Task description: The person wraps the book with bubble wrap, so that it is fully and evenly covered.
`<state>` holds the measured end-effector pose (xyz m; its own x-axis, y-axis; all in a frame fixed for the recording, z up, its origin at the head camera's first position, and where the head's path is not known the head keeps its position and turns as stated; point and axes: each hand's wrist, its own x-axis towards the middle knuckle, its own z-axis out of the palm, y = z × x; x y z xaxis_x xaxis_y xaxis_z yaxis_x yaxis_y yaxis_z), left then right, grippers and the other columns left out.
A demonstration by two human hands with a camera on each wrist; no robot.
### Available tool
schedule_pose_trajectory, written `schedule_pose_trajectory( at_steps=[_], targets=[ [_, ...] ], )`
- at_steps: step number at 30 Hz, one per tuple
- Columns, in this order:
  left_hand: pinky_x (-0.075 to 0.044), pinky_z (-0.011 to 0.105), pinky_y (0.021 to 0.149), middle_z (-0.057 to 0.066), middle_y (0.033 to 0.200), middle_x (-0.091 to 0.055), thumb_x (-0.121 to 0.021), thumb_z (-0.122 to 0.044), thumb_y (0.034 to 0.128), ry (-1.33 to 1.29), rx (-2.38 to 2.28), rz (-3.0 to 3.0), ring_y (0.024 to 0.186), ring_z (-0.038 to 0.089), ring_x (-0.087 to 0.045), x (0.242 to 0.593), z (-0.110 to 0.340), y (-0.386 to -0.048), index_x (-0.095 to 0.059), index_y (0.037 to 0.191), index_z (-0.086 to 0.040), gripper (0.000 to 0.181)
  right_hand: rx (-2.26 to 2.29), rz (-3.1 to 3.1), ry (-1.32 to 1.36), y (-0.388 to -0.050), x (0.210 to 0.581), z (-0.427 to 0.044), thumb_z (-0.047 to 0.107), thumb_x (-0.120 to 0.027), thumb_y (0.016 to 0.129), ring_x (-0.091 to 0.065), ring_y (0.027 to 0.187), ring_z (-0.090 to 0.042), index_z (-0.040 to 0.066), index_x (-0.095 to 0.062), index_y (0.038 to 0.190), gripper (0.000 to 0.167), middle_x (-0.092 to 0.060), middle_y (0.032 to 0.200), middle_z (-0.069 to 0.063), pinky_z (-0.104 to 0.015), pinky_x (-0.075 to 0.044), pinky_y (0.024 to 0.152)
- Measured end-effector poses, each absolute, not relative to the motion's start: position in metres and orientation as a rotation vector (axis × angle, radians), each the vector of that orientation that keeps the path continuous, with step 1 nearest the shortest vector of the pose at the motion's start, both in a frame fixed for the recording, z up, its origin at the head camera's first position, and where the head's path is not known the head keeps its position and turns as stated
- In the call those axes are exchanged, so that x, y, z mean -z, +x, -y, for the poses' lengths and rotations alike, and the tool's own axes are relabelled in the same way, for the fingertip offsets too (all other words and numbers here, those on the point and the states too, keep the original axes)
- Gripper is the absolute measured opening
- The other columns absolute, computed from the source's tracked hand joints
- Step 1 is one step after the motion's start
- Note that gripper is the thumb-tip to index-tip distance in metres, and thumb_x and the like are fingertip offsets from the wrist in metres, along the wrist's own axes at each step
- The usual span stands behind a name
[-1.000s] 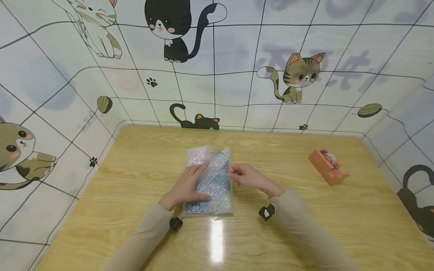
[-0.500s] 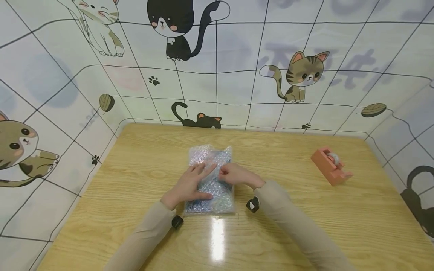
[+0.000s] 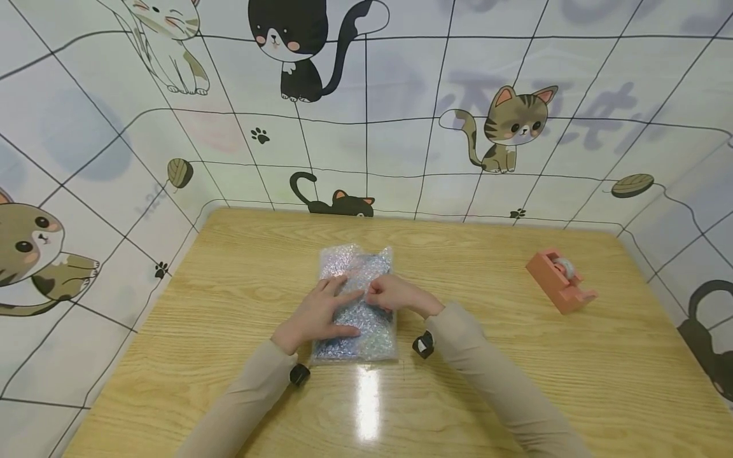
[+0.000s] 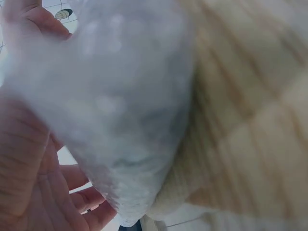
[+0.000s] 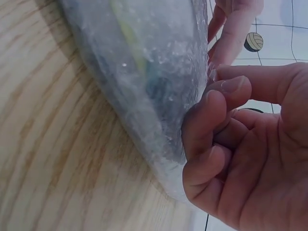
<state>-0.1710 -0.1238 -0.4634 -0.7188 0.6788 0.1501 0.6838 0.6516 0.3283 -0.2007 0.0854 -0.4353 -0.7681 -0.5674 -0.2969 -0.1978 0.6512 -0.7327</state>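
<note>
A flat bubble-wrapped package (image 3: 361, 331) lies on the table, with blue and greenish colours showing through the clear wrap. My left hand (image 3: 312, 315) rests on its left side, fingers and thumb spread over the wrap. In the left wrist view, the wrap fills the middle beside the left hand's palm and fingers (image 4: 86, 197). My right hand (image 3: 397, 294) is over the package's right half, its fingers curled. The right wrist view shows its thumb and fingertips (image 5: 233, 85) together at an edge of the clear bubble wrap (image 5: 144, 72), pinching it.
A pink tape dispenser (image 3: 558, 283) with a roll in it stands on the wooden table (image 3: 469, 254) to the right. Behind the table and at both sides hangs a cat-patterned backdrop (image 3: 395, 146). A bright light reflection shows near the front.
My right hand has moved left from the package's right edge to over its middle. The left hand has stayed on the package. The view has shifted slightly.
</note>
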Motion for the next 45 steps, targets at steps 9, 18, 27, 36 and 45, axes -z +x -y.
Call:
schedule_pose_trajectory(
  at_steps=[9, 18, 27, 36, 45],
  targets=[
    [-0.034, 0.056, 0.101, 0.026, 0.141, -0.037, -0.074, -0.051, 0.0728, -1.171, 0.579, 2.842, 0.125, 0.043, -0.037, 0.461, 0.123, -0.171, -0.059, 0.128, -0.012, 0.069, 0.984, -2.577, -0.534, -0.191, 0.436, -0.086, 0.012, -0.068, 0.084, -0.050, 0.055, -0.009, 0.006, -0.062, 0.074, 0.012, -0.057, 0.063, 0.002, -0.019, -0.043, 0.051],
    [-0.036, 0.056, 0.099, 0.023, 0.141, -0.037, -0.074, -0.053, 0.0714, -1.151, 0.596, 2.871, 0.125, 0.040, -0.037, 0.464, 0.122, -0.173, -0.051, 0.136, -0.017, 0.078, 1.136, -2.738, -0.634, -0.177, 0.439, -0.091, 0.005, -0.065, 0.082, -0.049, 0.056, -0.008, 0.004, -0.062, 0.075, 0.008, -0.058, 0.065, 0.001, -0.020, -0.044, 0.051],
    [-0.035, 0.051, 0.102, 0.019, 0.140, -0.039, -0.078, -0.053, 0.0669, -1.081, 0.624, 2.913, 0.125, 0.038, -0.038, 0.463, 0.120, -0.174, -0.025, 0.148, -0.006, 0.108, 1.571, -2.358, -0.235, -0.172, 0.437, -0.094, 0.005, -0.060, 0.087, -0.055, 0.058, -0.010, -0.004, -0.060, 0.080, 0.011, -0.057, 0.063, -0.001, -0.022, -0.045, 0.054],
    [-0.034, 0.052, 0.102, 0.020, 0.140, -0.040, -0.079, -0.052, 0.0662, -1.080, 0.650, 2.910, 0.125, 0.039, -0.038, 0.463, 0.120, -0.172, -0.025, 0.149, -0.009, 0.108, 1.783, -1.673, 0.051, -0.173, 0.437, -0.094, 0.007, -0.052, 0.090, -0.047, 0.049, -0.006, 0.005, -0.058, 0.079, 0.013, -0.050, 0.056, 0.005, -0.014, -0.032, 0.044],
    [-0.030, 0.057, 0.103, 0.026, 0.141, -0.037, -0.077, -0.049, 0.0706, -1.146, 0.652, 2.870, 0.125, 0.046, -0.036, 0.464, 0.121, -0.172, -0.034, 0.146, -0.014, 0.093, 1.751, -1.785, 0.293, -0.179, 0.452, -0.083, 0.004, -0.057, 0.086, -0.046, 0.038, -0.004, 0.003, -0.054, 0.071, 0.015, -0.047, 0.046, 0.004, -0.013, -0.031, 0.036]
  ],
)
